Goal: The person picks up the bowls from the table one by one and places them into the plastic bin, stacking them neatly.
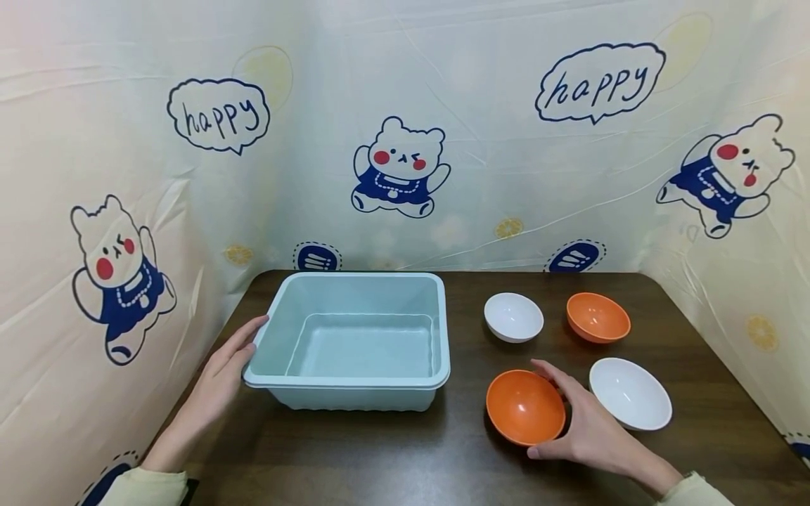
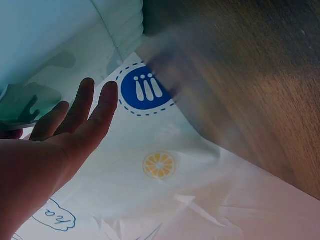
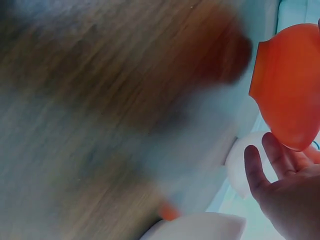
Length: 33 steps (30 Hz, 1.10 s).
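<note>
In the head view, my right hand [image 1: 585,425] spans an orange bowl [image 1: 525,407], fingers at its far side and thumb at its near rim. The right wrist view shows this bowl [image 3: 292,85] from the side, its base above its reflection on the tabletop. On the left, my left hand [image 1: 218,376] rests at the side rim of a pale blue plastic basin [image 1: 348,381], which holds nothing. Fairly straight, spread fingers [image 2: 102,112] lie along the basin's outer wall in the left wrist view.
Behind the held bowl stands a small white bowl [image 1: 514,318]; a second orange bowl [image 1: 598,318] is at the back right. A larger white bowl [image 1: 630,393] sits close to my right hand. A printed curtain [image 1: 405,70] encloses the dark wooden table [image 1: 354,450].
</note>
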Each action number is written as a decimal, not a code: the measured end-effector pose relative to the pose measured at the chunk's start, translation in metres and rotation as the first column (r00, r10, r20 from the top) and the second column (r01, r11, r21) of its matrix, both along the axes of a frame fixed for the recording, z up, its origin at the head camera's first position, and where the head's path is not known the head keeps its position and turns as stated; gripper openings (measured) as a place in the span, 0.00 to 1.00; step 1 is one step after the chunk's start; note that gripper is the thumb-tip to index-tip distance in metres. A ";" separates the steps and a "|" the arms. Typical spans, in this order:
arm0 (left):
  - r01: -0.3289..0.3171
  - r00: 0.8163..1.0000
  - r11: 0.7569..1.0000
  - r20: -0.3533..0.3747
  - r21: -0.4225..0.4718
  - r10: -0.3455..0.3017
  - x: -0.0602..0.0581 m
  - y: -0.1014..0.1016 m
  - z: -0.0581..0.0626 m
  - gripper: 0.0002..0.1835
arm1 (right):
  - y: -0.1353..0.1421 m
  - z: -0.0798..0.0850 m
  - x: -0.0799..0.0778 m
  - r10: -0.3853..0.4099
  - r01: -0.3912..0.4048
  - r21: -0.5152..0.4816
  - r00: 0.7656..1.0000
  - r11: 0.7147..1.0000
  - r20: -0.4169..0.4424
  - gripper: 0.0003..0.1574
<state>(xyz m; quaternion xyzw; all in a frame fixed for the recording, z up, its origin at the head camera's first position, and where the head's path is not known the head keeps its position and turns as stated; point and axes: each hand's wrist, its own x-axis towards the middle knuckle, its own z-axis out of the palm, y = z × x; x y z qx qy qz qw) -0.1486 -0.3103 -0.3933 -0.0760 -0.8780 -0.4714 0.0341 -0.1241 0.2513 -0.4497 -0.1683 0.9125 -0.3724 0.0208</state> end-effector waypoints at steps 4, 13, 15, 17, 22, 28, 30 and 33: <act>0.002 1.000 1.000 -0.005 0.002 -0.002 -0.001 0.000 0.000 0.28 | -0.002 0.006 0.000 0.010 -0.010 -0.022 1.000 1.000 0.006 0.71; 0.000 1.000 1.000 -0.006 -0.007 0.000 -0.002 -0.002 -0.002 0.28 | -0.007 0.020 -0.002 -0.003 0.002 -0.022 0.999 1.000 -0.035 0.69; 0.000 1.000 1.000 -0.007 -0.010 0.000 -0.002 -0.002 -0.002 0.28 | -0.007 0.023 -0.003 -0.004 0.003 -0.017 0.999 1.000 -0.050 0.69; 0.003 1.000 1.000 -0.007 0.003 -0.003 -0.001 -0.002 -0.002 0.28 | -0.007 0.027 -0.004 -0.007 0.006 -0.013 0.998 1.000 -0.063 0.69; 0.003 1.000 1.000 -0.003 -0.002 -0.003 -0.001 0.000 0.000 0.28 | -0.006 0.036 -0.006 -0.012 0.012 -0.004 0.995 1.000 -0.100 0.69; 0.002 1.000 1.000 -0.012 -0.009 -0.002 -0.001 0.001 0.001 0.29 | -0.005 0.046 -0.007 -0.015 0.015 0.001 0.990 1.000 -0.137 0.69; 0.006 1.000 1.000 -0.012 -0.014 -0.006 -0.001 0.001 0.001 0.29 | -0.004 0.049 -0.008 -0.011 0.012 0.004 0.989 1.000 -0.145 0.69; 0.015 1.000 1.000 -0.007 -0.023 -0.015 0.000 0.001 0.001 0.29 | -0.004 0.053 -0.008 -0.019 0.021 0.010 0.989 1.000 -0.149 0.68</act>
